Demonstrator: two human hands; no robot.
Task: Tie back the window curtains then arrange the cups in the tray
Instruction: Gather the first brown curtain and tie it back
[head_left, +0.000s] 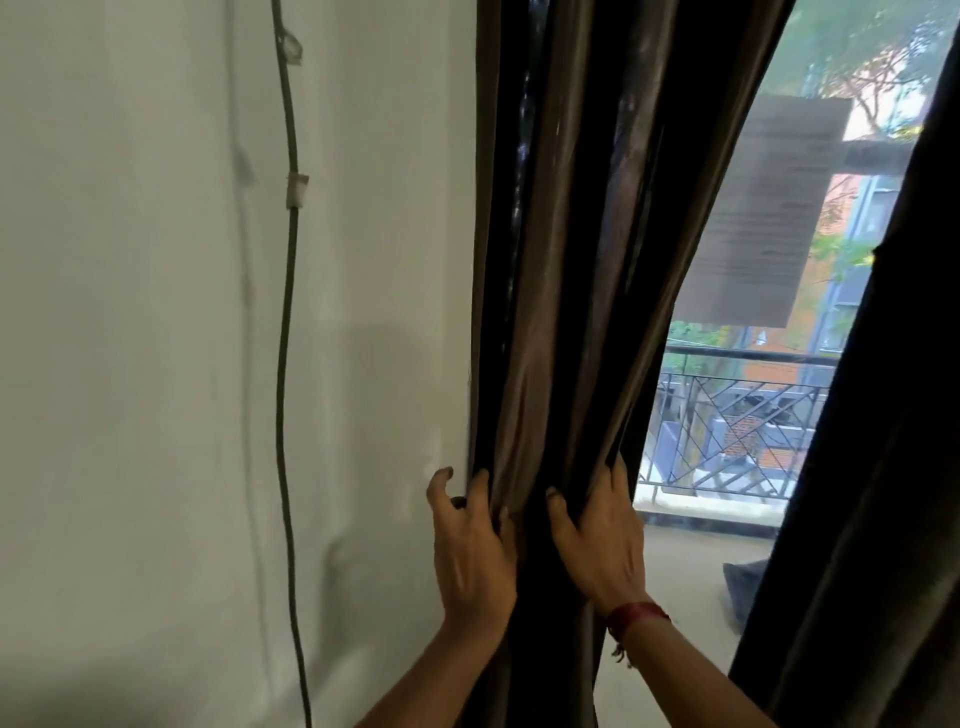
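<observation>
A dark brown left curtain (576, 249) hangs bunched in folds beside the white wall. My left hand (470, 551) grips its wall-side edge, fingers curled into the folds. My right hand (597, 545), with a red thread on its wrist, grips the window-side edge of the same curtain, gathering it. A second dark curtain (872, 493) hangs at the right, untouched. No tie-back, cups or tray are in view.
A white wall (156, 364) fills the left, with a thin cable (284, 364) clipped down it. Between the curtains the window glass (753, 291) shows a balcony railing (737, 431) and buildings outside. A paper notice (763, 208) is stuck on the glass.
</observation>
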